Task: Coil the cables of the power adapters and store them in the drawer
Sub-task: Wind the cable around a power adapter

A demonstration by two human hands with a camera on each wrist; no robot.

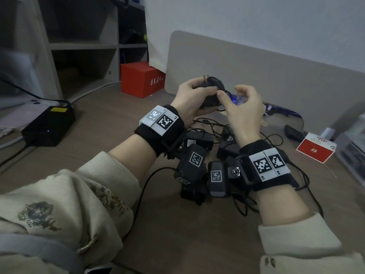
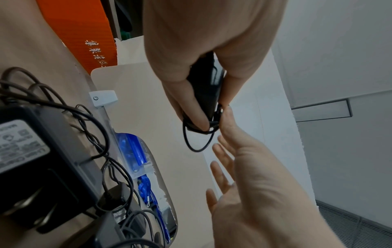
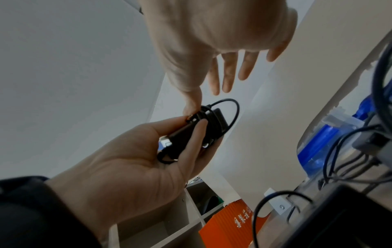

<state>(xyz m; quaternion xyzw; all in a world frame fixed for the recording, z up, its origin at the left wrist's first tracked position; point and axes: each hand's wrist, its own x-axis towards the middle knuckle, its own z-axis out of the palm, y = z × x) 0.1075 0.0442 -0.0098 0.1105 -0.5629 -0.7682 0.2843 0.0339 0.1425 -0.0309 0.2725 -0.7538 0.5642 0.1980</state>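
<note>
Left hand (image 1: 190, 95) fingers grip black adapter (image 1: 210, 93), cable (image 2: 198, 139) coiled around it; right hand (image 1: 246, 107) fingers relaxed, thumb touching coil.

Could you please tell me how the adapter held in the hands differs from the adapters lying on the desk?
The held adapter is lifted off the desk, in the grip of the left hand, with the right hand touching its cable; the desk adapters lie untouched. The held adapter's cable is wound around its body with one loop loose; the desk adapters' cables sprawl tangled. All are black.
</note>
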